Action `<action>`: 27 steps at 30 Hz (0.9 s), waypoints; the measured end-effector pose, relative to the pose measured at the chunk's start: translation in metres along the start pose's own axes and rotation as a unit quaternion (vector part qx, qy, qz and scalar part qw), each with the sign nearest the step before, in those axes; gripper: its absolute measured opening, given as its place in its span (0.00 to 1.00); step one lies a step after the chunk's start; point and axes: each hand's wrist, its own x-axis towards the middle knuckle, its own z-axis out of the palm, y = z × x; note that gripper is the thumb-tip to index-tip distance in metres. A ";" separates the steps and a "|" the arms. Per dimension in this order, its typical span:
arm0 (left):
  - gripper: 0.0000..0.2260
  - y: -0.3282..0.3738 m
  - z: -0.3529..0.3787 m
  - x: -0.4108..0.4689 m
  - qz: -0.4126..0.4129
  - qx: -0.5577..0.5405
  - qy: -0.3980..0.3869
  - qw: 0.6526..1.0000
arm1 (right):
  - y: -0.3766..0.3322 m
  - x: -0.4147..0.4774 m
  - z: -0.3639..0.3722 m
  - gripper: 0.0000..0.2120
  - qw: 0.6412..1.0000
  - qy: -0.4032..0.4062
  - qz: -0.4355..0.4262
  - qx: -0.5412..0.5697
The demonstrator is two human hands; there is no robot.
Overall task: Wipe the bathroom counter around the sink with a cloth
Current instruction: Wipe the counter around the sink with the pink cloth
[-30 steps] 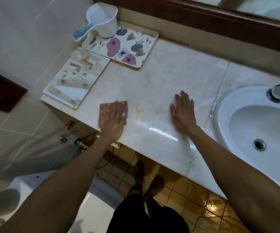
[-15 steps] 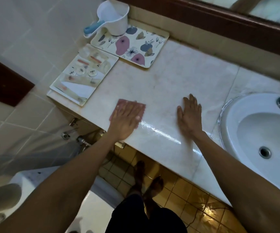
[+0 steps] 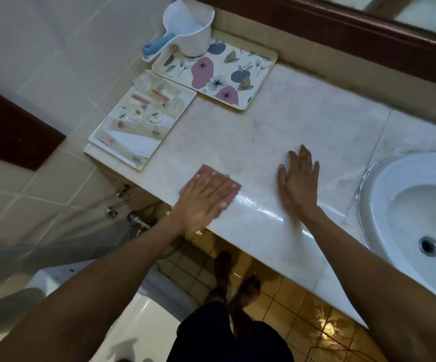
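The cloth point(image 3: 203, 171), a single pink one, lies flat on the counter point(image 3: 303, 126) near the front edge, left of the middle, mostly covered by the hand pressing on it; only its far edge and corners show past the fingertips.

Starting at the left end of the counter, one clear tray point(image 3: 143, 118) sits at the corner, holding small toiletry items, among them three round white pieces in a row; the other items are too blurred to count. Just behind and to its right lies one floral tray point(image 3: 237, 74), printed with pink and blue shapes, and one white dipper point(image 3: 190, 30) with a blue handle stands on its far left corner.

Next comes the left hand point(image 3: 203, 202), fingers spread flat and palm down on the cloth, gripping nothing, only pressing. A wet, shiny streak runs along the front of the counter between the two hands. The right hand point(image 3: 299, 184) rests open and flat on the bare marble, fingers together, holding nothing, well apart from the cloth.

At the far right, one white sink point(image 3: 384, 205) is set into the counter, with one drain at its bottom.
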 end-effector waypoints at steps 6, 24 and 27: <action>0.25 -0.016 -0.016 0.075 -0.219 -0.062 -0.004 0.974 | -0.035 0.018 0.009 0.24 0.999 -0.017 -0.026 0.020; 0.26 -0.094 -0.029 0.093 -0.169 -0.032 0.016 0.985 | -0.074 0.040 0.039 0.26 1.000 -0.013 -0.005 -0.007; 0.25 -0.100 -0.037 0.129 -0.170 -0.059 0.000 0.984 | -0.072 0.041 0.040 0.26 1.000 -0.003 -0.005 -0.006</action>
